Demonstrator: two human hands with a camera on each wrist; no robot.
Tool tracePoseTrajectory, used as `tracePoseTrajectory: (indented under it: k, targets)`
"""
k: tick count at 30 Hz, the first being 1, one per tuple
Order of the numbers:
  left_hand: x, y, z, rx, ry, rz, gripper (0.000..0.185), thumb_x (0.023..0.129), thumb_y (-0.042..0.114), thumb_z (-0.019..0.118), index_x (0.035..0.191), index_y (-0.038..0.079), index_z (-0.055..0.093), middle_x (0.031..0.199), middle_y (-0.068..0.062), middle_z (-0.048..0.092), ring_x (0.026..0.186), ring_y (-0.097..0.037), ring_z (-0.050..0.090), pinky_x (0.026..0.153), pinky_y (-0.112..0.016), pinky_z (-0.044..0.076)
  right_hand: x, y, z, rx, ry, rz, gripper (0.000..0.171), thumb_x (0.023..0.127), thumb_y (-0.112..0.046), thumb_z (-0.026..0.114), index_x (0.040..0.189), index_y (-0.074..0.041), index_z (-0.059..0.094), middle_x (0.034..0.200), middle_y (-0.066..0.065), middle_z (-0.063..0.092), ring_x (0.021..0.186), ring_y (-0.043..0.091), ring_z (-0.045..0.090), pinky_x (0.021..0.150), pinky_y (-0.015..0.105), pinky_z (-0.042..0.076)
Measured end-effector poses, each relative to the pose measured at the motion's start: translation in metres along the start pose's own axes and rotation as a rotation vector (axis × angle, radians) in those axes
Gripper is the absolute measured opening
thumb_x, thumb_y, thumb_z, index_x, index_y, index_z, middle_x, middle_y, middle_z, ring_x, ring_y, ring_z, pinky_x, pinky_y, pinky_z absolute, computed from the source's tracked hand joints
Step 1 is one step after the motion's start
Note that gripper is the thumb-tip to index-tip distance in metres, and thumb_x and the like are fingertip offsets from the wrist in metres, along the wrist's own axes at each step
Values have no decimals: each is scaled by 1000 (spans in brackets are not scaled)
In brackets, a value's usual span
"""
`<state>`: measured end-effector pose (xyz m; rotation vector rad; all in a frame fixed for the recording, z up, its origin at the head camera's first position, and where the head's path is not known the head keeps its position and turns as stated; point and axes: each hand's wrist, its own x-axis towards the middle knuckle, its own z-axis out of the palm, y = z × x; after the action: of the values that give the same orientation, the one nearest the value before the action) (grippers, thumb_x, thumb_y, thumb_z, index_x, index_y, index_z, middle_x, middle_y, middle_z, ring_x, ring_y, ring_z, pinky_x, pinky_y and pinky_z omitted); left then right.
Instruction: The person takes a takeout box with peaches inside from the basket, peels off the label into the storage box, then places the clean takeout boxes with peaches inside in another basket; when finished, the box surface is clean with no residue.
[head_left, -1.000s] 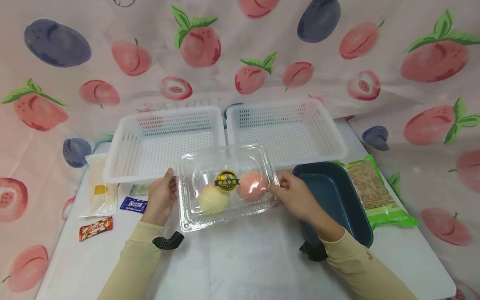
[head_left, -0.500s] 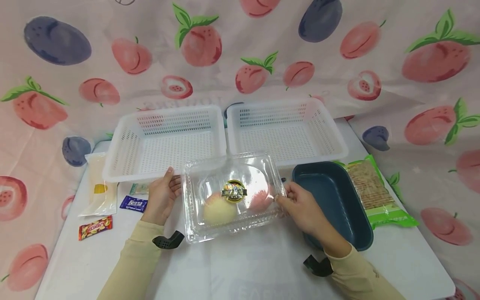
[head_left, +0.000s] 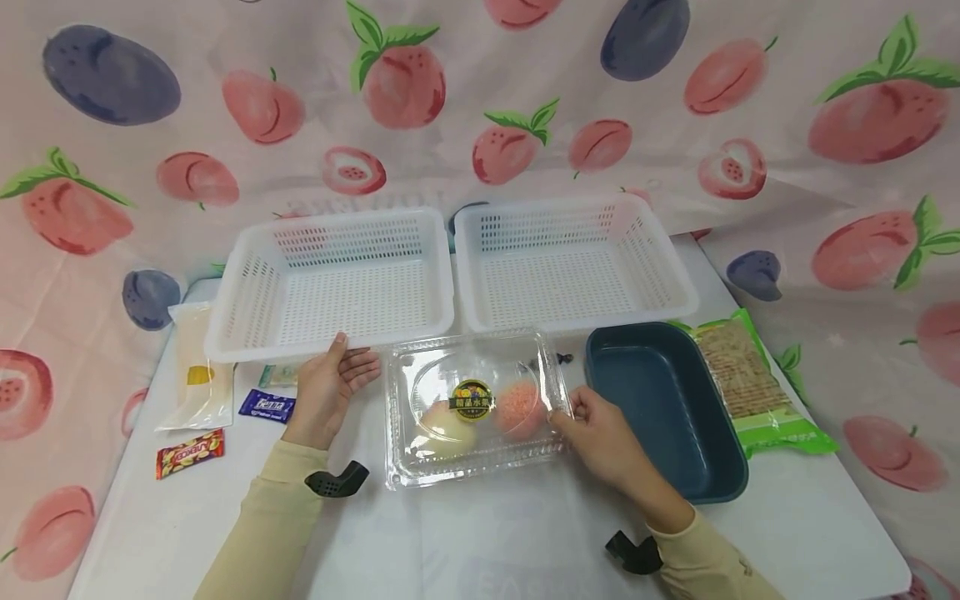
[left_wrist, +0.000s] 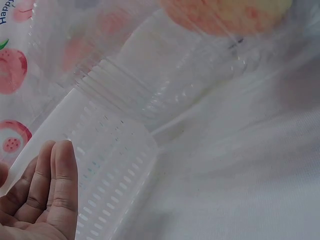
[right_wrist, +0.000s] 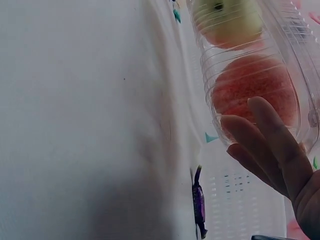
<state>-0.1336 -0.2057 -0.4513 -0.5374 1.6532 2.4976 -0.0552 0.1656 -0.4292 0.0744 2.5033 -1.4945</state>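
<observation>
A clear plastic clamshell box (head_left: 420, 383) with a gold-and-black label hangs over the middle of the table. Inside it are a pale yellow fruit (head_left: 444, 432) and a pinkish-red fruit (right_wrist: 255, 90). My right hand (head_left: 603, 433) grips the box at its right edge; in the right wrist view its fingers (right_wrist: 272, 130) lie against the box's underside and end. Left of the box, my left hand (head_left: 326, 400) stands apart from it, fingers extended and holding nothing. In the left wrist view those fingers (left_wrist: 62, 185) show in front of a white basket's perforated wall.
Two white baskets (head_left: 330, 340) (head_left: 577, 323) stand at the back. A dark blue-green tray (head_left: 660, 400) and a green-edged packet (head_left: 738, 383) lie right. Left are a clear packet (head_left: 197, 367), a blue wrapper (head_left: 267, 406) and a red wrapper (head_left: 191, 453). A small purple wrapper (right_wrist: 199, 202) lies behind the box.
The box has moved right and toward me in my right hand, coming away from my left hand. The left hand has stayed in place, its fingers now extended.
</observation>
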Motion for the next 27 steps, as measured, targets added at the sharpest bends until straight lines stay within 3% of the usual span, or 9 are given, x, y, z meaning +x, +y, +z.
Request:
tracePoseTrajectory:
  k: [7, 17, 27]
  targets:
    - [0, 0, 0, -3, -7, 4, 35, 112, 32, 48, 94, 8, 67, 84, -2, 77, 81, -13, 76, 83, -29, 63, 0, 4, 3, -44, 22, 5, 22, 94, -23, 71, 96, -7, 56, 65, -5, 45, 57, 8, 39, 53, 24, 32]
    - [-2, 1, 1, 57, 7, -5, 38, 111, 36, 50, 108, 1, 62, 88, -1, 75, 87, -12, 76, 88, -29, 62, -3, 7, 6, -65, 22, 29, 25, 97, -20, 70, 93, -7, 49, 66, -4, 40, 58, 9, 36, 53, 23, 29]
    - [-1, 1, 0, 46, 18, -22, 38, 111, 35, 49, 107, 1, 63, 88, -1, 76, 87, -13, 76, 87, -30, 62, -8, 6, 14, -80, 8, 93, 28, 96, -26, 71, 90, -9, 50, 68, -2, 46, 63, 13, 43, 54, 25, 33]
